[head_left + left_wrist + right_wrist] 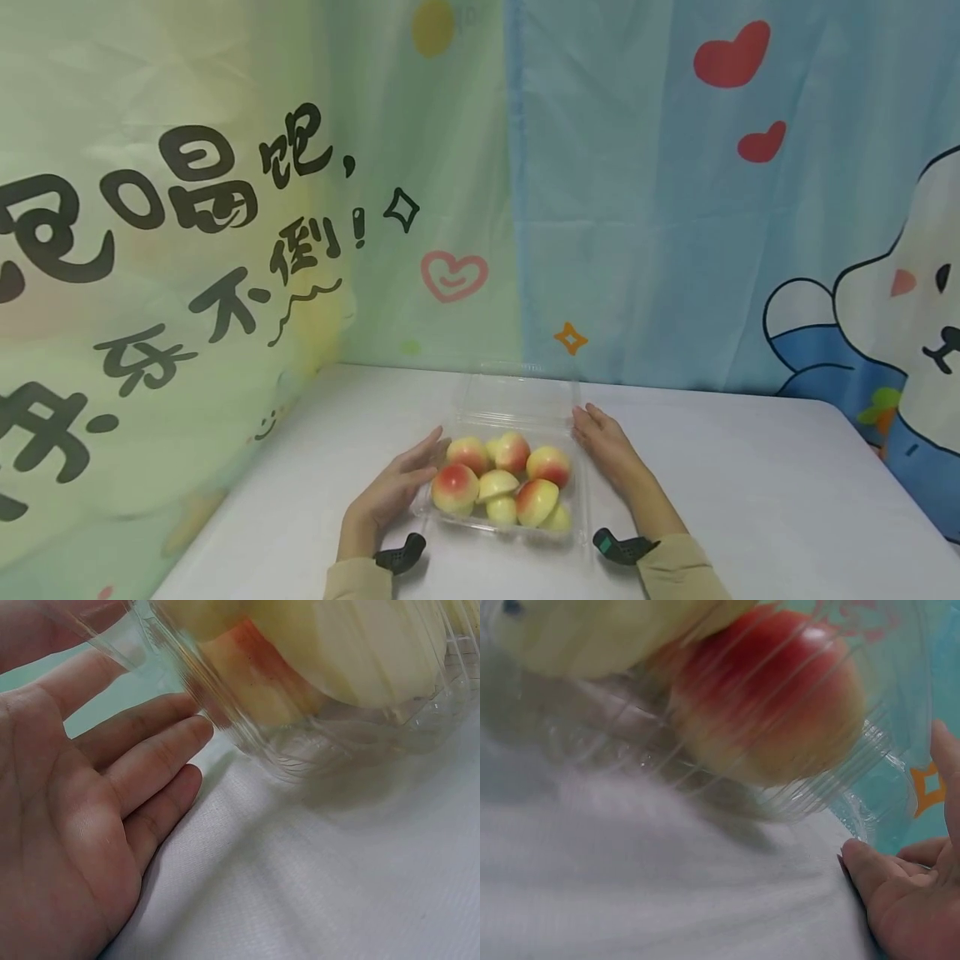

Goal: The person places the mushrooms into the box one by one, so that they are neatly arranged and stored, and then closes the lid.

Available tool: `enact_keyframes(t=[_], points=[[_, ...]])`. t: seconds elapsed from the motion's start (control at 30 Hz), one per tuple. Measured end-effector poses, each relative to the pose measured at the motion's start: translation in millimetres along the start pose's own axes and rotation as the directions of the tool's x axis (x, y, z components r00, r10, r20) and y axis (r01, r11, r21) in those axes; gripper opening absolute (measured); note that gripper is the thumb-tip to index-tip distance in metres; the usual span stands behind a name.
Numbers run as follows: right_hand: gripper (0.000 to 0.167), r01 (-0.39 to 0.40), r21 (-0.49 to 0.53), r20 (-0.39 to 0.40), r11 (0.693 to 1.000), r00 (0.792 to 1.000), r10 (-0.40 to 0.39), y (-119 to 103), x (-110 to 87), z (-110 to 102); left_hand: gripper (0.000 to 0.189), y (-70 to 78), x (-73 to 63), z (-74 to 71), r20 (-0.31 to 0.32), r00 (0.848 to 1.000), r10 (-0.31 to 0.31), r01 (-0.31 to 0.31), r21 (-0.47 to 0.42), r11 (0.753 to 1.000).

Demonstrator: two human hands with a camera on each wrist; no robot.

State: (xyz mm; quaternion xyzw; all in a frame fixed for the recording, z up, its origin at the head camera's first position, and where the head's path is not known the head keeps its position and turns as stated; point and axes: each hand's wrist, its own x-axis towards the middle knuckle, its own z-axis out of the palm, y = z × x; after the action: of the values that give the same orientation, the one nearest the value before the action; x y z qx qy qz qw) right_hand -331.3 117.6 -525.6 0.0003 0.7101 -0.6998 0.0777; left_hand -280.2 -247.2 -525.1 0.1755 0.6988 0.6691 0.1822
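A clear plastic clamshell box (517, 531) sits on the white table with its lid (517, 398) raised at the back. Inside lie several red-and-yellow peach-like fruits (454, 489), and among them paler cut pieces (498, 485) with flat faces. My left hand (390, 492) is at the box's left side; its relaxed fingers (161, 761) reach to the ribbed wall in the left wrist view. Beside the back right corner is my right hand (613, 454), fingers extended near the lid's hinge edge. In the right wrist view, a red fruit (772, 697) shows through the clear wall.
White cloth covers the table (750, 500) around the box. Behind it hangs a blue and green printed curtain (637, 208), with more printed fabric (150, 275) along the left. Black wrist devices (626, 546) are worn on both wrists.
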Motion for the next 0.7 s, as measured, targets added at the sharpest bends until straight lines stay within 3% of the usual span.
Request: enact_keyframes(t=[0.13, 0.23, 0.43, 0.53, 0.7], points=[[0.076, -0.025, 0.048, 0.010, 0.999, 1.000, 0.024, 0.2, 3.1, 0.6, 0.068, 0.6, 0.6, -0.8, 0.009, 1.000, 0.006, -0.006, 0.004, 1.000], [0.079, -0.068, 0.151, 0.026, 0.986, 0.998, 0.065, -0.3, 4.0, -0.8, 0.069, 2.9, -0.5, -0.2, 0.015, 1.000, 0.011, -0.011, -0.006, 1.000], [0.088, -0.181, 0.380, 0.097, 0.907, 0.983, 0.156, 0.1, 6.6, -5.9, 0.070, 5.9, -1.2, -1.0, 0.015, 1.000, 0.010, -0.010, -0.019, 1.000], [0.090, -0.213, 0.426, 0.121, 0.879, 0.977, 0.178, -0.4, 8.2, -5.5, 0.069, 5.0, -1.0, -1.3, 0.016, 1.000, 0.008, -0.007, -0.016, 1.000], [0.079, -0.212, 0.418, 0.102, 0.884, 0.977, 0.186, -3.0, 10.1, -1.5, 0.069, 3.7, -0.5, -1.1, 0.008, 1.000, -0.008, 0.009, -0.024, 1.000]])
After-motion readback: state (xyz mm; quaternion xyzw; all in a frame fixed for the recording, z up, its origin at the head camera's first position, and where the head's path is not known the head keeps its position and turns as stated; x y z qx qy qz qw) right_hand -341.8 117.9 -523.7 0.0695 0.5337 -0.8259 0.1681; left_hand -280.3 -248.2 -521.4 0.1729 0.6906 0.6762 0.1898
